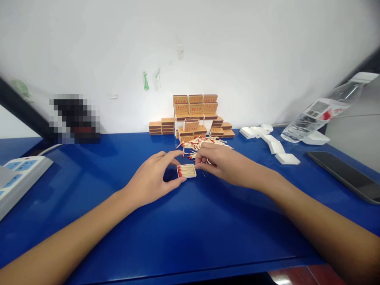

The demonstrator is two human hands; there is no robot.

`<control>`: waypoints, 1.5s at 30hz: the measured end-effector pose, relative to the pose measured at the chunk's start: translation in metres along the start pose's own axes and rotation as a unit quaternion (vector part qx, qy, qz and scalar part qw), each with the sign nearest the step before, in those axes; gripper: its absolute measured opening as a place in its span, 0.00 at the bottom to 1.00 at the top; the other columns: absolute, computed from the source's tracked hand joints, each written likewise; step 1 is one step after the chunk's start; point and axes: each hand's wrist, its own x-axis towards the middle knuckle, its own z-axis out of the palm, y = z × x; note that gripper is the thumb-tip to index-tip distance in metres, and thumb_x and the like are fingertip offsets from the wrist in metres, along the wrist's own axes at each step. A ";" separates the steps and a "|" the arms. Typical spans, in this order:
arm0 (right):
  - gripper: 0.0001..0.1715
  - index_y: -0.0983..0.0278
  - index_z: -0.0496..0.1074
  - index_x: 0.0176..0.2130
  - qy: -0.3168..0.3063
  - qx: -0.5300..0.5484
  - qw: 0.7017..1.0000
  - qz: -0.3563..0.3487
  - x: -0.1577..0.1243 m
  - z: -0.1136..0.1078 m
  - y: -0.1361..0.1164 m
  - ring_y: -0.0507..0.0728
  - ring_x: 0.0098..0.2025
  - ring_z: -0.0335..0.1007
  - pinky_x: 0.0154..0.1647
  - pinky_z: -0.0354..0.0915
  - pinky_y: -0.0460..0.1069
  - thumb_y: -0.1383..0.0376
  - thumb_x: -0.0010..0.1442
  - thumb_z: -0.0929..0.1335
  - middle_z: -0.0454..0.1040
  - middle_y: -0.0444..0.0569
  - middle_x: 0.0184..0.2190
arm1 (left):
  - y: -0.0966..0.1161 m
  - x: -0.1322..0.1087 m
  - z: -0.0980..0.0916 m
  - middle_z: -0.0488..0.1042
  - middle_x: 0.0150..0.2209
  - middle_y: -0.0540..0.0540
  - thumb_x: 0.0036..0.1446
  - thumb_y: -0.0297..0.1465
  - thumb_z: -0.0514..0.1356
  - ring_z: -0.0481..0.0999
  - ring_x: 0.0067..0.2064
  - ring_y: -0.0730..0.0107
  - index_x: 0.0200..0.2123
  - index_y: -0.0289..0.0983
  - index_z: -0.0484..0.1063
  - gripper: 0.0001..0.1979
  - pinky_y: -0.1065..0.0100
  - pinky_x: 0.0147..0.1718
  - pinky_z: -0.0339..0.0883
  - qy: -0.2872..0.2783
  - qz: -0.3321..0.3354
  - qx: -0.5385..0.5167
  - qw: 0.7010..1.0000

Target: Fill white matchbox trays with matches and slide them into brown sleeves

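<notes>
Table [190,237]: glossy blue, filling the lower part of the view.
Wall [255,51]: white, behind the table, marked with green smudges [145,82].
Power strip [18,191]: white with blue socket panels, at the left edge.
Cord [52,149]: white, beyond the power strip.
Pixelated patch [75,118]: dark, at left; its contents cannot be made out.
Bottle [322,109]: clear plastic, red-marked label, slanting in view at right.
Phone [344,174]: lying flat near the right edge, screen dark.
Floor [292,276]: reddish, glimpsed at lower right.
</notes>
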 end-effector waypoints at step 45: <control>0.09 0.62 0.71 0.33 -0.079 -0.121 0.981 0.126 -0.004 -0.010 0.023 0.59 0.33 0.70 0.33 0.59 0.53 0.65 0.67 0.67 0.77 0.52 0.33 | 0.008 -0.001 0.004 0.84 0.48 0.49 0.65 0.36 0.68 0.79 0.51 0.56 0.64 0.43 0.66 0.27 0.53 0.54 0.73 -0.014 0.000 0.003 1.000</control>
